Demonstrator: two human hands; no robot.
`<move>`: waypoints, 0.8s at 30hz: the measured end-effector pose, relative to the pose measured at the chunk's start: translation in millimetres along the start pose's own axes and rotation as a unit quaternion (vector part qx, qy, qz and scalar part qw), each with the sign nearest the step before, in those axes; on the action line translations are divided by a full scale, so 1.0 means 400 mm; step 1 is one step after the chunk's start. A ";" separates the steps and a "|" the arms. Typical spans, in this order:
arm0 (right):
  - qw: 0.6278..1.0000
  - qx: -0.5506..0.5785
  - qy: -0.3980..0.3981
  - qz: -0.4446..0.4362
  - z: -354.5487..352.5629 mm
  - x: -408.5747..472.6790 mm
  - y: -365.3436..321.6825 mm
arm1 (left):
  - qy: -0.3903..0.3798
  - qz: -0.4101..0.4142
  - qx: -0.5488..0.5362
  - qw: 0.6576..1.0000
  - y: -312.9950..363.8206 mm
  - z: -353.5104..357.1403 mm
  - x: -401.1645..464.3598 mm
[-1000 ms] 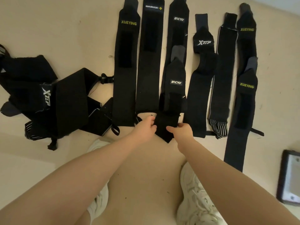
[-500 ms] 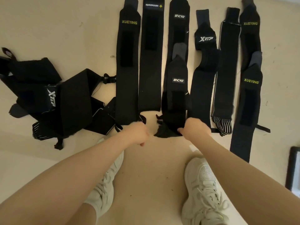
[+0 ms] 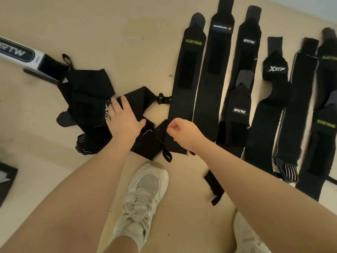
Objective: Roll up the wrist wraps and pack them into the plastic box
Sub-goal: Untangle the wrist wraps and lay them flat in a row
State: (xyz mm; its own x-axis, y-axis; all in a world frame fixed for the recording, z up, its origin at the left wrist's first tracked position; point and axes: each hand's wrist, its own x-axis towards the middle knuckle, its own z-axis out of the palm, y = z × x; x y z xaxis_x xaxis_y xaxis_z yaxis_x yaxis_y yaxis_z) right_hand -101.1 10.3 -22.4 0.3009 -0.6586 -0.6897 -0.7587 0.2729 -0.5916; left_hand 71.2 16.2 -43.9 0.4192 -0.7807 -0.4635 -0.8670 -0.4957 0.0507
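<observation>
Several black wrist wraps lie flat in a row on the beige floor, among them a XUEYING wrap (image 3: 189,79), a short IINCYO wrap (image 3: 238,110) and an XTEP wrap (image 3: 273,70). A tangled pile of black wraps (image 3: 85,106) lies to the left. My left hand (image 3: 124,121) rests flat on this pile with its fingers spread. My right hand (image 3: 182,130) is curled into a loose fist over the lower end of the XUEYING wrap, with nothing visible in it. No plastic box is clearly in view.
A white object with a dark "RTW" label (image 3: 18,52) lies at the far left. A dark flat object (image 3: 5,179) sits at the lower left edge. A small black strip (image 3: 214,187) lies near my white shoes (image 3: 144,194).
My left hand moved left and opened flat onto the tangled pile. My right hand left the short IINCYO wrap and moved left to the XUEYING wrap's lower end. The view swung left.
</observation>
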 end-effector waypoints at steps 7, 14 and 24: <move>0.988 0.131 0.061 0.048 -0.011 -0.021 -0.010 | 0.041 0.091 -0.043 0.994 0.069 -0.082 -0.034; 0.785 0.613 0.014 0.089 -0.147 -0.086 -0.057 | 0.071 0.298 0.025 0.952 0.130 -0.267 -0.098; 0.639 0.758 0.129 0.030 -0.250 -0.120 0.055 | -0.204 0.356 -0.034 0.911 0.229 -0.286 -0.185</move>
State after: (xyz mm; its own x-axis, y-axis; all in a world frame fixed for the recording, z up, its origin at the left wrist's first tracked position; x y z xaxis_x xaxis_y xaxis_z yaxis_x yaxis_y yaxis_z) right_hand -190.0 -22.2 39.3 0.0434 -0.6549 -0.7545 0.7252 0.5401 -0.4271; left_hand -8.6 -15.1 96.3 -0.3901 -0.7141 -0.5812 -0.8559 0.0485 0.5149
